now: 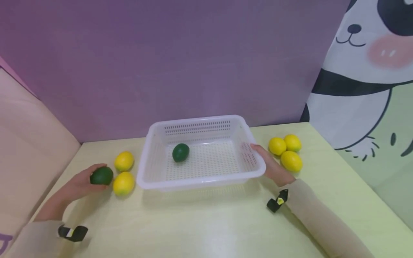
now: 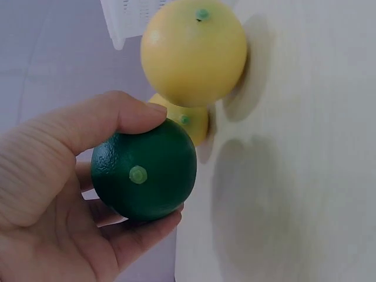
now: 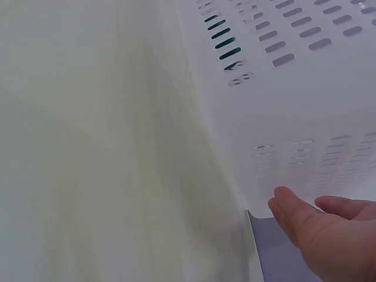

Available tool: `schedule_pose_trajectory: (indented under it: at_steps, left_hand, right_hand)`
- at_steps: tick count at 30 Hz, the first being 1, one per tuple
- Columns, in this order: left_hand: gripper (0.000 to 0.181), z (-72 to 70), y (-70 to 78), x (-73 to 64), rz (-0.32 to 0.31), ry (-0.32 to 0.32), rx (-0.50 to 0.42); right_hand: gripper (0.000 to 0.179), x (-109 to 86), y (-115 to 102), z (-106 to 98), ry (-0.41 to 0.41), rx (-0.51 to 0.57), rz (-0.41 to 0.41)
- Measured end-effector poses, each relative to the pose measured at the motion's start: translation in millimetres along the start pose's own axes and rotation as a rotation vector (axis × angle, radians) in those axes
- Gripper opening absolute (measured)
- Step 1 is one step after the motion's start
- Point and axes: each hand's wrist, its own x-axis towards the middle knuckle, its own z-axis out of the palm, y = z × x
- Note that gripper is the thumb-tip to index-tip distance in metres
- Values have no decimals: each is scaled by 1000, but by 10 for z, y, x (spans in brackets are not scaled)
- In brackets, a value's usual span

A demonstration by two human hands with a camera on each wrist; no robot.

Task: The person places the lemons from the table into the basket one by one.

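Observation:
My left hand (image 1: 84, 182) holds a dark green, rounded fruit (image 2: 147, 173) with a pale stem nub, perhaps a lime or avocado, between thumb and fingers. It is off the table, its shadow below. Two lemons (image 1: 124, 161) lie just right of it. At centre is a white perforated plastic basket (image 1: 206, 181), one similar green fruit (image 1: 180, 152) inside toward its left. My right hand (image 1: 272, 166) holds the basket's right end, a digit over the rim; in the right wrist view, fingers (image 3: 294, 211) lie along the outer wall.
Three lemons (image 1: 291, 161) sit grouped beyond my right forearm, near the table's right side. The pale wooden table (image 1: 200, 222) meets a purple wall (image 1: 193, 71) behind the basket. A panda picture (image 1: 355, 71) covers the wall at right.

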Motion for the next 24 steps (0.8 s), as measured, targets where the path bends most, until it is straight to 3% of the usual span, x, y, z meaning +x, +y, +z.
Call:
schedule_pose_trajectory:
  at_steps: [15, 24]
  left_hand:
    - [74, -157, 162, 59, 0, 31, -42]
    - [76, -201, 369, 125, -23, 26, -83]
  right_hand:
    - [52, -6, 12, -2, 54, -37, 34]
    - [51, -1, 21, 8, 60, -36, 26]
